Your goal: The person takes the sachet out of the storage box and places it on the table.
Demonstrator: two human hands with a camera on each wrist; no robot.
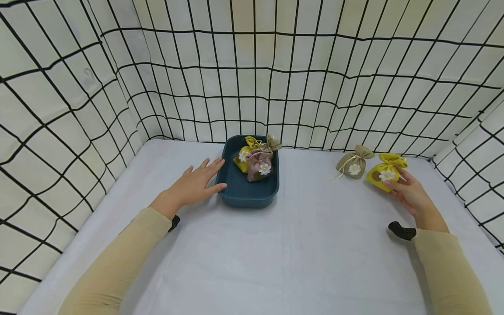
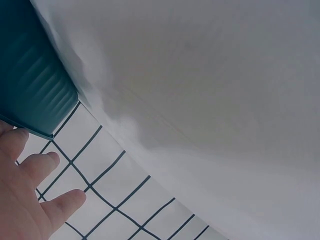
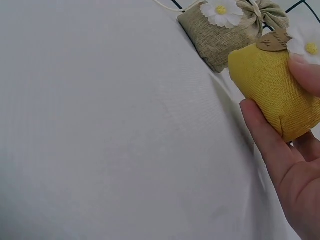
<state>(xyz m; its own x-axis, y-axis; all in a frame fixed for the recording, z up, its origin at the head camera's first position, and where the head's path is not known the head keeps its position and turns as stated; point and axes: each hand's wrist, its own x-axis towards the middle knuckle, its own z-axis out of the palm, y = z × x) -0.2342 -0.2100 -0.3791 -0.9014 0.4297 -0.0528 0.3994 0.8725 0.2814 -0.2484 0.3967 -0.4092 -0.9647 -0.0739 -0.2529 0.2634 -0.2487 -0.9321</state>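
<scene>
My right hand [image 1: 407, 192] grips a yellow sachet bag [image 1: 385, 173] with a white daisy at the far right of the table; in the right wrist view the fingers [image 3: 265, 135] curl round the yellow bag [image 3: 275, 85]. An olive sachet bag [image 1: 353, 162] with a daisy lies just left of it, also seen close up as the olive bag [image 3: 225, 27]. My left hand [image 1: 197, 183] lies flat with straight fingers against the left side of a dark teal tray [image 1: 246, 192]. The tray [image 2: 30, 85] holds a pink bag [image 1: 259, 165], a yellow bag [image 1: 244, 155] and an olive bag [image 1: 272, 143].
White cloth covers the table [image 1: 299, 253]. Checked cloth walls [image 1: 275, 78] close in the back and both sides. Small black objects [image 1: 401, 230] lie by each wrist.
</scene>
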